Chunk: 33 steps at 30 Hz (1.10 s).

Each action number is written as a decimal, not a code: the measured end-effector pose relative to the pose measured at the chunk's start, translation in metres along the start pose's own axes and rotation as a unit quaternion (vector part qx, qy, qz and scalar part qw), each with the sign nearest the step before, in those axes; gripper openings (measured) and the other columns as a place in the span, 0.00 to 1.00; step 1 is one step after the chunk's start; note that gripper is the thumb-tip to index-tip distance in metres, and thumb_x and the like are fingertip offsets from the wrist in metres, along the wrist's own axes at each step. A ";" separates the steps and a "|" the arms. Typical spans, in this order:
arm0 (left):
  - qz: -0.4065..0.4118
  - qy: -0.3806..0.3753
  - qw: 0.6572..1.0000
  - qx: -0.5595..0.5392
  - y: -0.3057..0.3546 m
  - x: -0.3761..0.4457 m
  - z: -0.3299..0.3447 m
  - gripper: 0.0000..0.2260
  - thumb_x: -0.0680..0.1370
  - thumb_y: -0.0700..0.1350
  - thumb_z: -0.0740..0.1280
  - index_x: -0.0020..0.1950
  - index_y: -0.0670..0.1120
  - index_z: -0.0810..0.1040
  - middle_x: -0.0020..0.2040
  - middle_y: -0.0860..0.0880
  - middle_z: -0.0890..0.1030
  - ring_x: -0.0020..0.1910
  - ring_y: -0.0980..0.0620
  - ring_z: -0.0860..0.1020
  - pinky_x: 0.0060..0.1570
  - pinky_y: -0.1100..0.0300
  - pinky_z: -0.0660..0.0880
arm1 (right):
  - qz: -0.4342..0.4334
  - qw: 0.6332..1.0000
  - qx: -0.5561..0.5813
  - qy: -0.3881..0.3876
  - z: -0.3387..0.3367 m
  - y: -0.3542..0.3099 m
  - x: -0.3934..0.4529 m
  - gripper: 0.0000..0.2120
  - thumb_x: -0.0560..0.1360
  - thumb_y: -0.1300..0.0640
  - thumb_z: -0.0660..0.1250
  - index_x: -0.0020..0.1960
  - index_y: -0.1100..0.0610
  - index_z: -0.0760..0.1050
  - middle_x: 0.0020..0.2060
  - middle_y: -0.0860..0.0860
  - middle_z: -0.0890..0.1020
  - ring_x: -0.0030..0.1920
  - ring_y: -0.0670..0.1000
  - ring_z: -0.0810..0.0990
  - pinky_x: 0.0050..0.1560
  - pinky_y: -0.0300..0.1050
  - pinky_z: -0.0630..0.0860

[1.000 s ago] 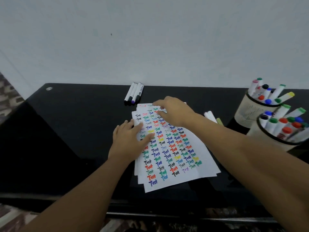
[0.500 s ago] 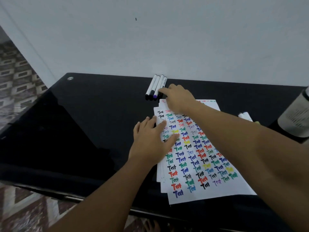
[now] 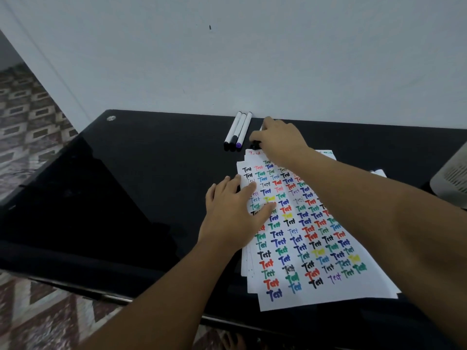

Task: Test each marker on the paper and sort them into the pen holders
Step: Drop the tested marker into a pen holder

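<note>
A stack of white paper point(image 3: 326, 286) covered in coloured "Test" marks lies on the black table point(image 3: 126, 188). My left hand point(image 3: 235, 213) rests flat on the paper's left edge, fingers straight. At the back, three white markers point(image 3: 238, 131) lie side by side near the wall. Just right of them my right hand point(image 3: 278, 140) grips a fourth marker with a black cap point(image 3: 255, 145); only its black end and a bit of white barrel show. One pen holder point(image 3: 452, 180) peeks in at the right edge.
The white wall stands right behind the table's back edge. Another white marker point(image 3: 379, 172) lies on the table right of my forearm. Patterned floor tiles point(image 3: 27, 122) show to the left and below the table's front edge.
My right hand has moved from the paper's top back to the row of markers and closed on the rightmost one, pulling it away from the other three. The view has swung left.
</note>
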<state>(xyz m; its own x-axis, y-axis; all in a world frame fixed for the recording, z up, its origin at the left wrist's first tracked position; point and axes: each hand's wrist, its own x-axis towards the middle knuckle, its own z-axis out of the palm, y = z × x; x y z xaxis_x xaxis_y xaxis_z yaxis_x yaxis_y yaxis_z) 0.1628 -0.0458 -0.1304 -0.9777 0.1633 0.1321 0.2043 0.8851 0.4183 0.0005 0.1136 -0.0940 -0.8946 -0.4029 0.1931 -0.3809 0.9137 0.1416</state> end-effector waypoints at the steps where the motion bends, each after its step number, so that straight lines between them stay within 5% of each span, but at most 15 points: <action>1: 0.000 0.002 1.000 0.001 0.000 0.000 0.001 0.33 0.77 0.72 0.59 0.78 0.56 0.67 0.81 0.50 0.61 0.81 0.51 0.52 0.79 0.49 0.43 | -0.010 1.000 -0.015 0.018 -0.001 0.001 -0.001 0.18 0.81 0.57 0.68 0.70 0.46 0.75 0.60 0.55 0.73 0.60 0.57 0.74 0.57 0.54 0.72; 5: 0.000 0.002 1.000 -0.002 -0.002 0.000 0.001 0.33 0.77 0.72 0.59 0.78 0.56 0.67 0.81 0.50 0.61 0.81 0.51 0.52 0.79 0.49 0.43 | -0.036 0.995 -0.045 0.086 -0.005 0.001 -0.009 0.14 0.85 0.53 0.63 0.68 0.56 0.74 0.59 0.57 0.77 0.57 0.59 0.76 0.63 0.55 0.71; 8: -0.001 0.008 1.000 -0.005 -0.002 0.001 0.002 0.33 0.77 0.72 0.59 0.77 0.56 0.68 0.80 0.50 0.62 0.80 0.51 0.52 0.79 0.49 0.44 | -0.035 0.993 0.015 0.108 -0.021 -0.004 -0.022 0.15 0.87 0.52 0.56 0.70 0.57 0.70 0.55 0.57 0.81 0.49 0.57 0.79 0.50 0.52 0.74; 11: -0.004 0.010 1.000 0.002 -0.001 0.002 0.002 0.32 0.77 0.71 0.59 0.77 0.56 0.69 0.80 0.51 0.63 0.80 0.51 0.54 0.78 0.49 0.45 | -0.029 0.994 0.065 0.082 -0.034 -0.007 -0.043 0.16 0.88 0.47 0.52 0.71 0.51 0.67 0.55 0.53 0.78 0.44 0.53 0.78 0.41 0.51 0.78; 21: -0.008 0.050 0.997 -0.054 0.000 0.004 0.000 0.29 0.82 0.63 0.58 0.80 0.52 0.61 0.71 0.52 0.73 0.72 0.51 0.68 0.76 0.46 0.59 | -0.046 0.987 0.137 -0.068 -0.032 0.002 -0.120 0.16 0.87 0.44 0.51 0.68 0.47 0.72 0.51 0.47 0.80 0.50 0.49 0.78 0.51 0.52 0.78; 33: 0.127 0.093 0.987 -0.013 -0.009 0.005 0.007 0.13 0.83 0.51 0.65 0.65 0.50 0.81 0.56 0.55 0.84 0.56 0.53 0.77 0.63 0.48 0.71 | -0.074 0.989 0.108 -0.073 -0.024 -0.011 -0.143 0.15 0.86 0.40 0.49 0.61 0.42 0.72 0.45 0.44 0.80 0.43 0.48 0.79 0.44 0.53 0.80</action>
<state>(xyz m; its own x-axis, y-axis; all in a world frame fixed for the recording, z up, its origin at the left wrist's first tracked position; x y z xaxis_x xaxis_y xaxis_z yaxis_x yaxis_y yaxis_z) 0.1556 -0.0498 -0.1400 -0.8690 0.2933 0.3984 0.4456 0.8139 0.3729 0.1379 0.1595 -0.1000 -0.8432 -0.5361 0.0404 -0.5376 0.8414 -0.0550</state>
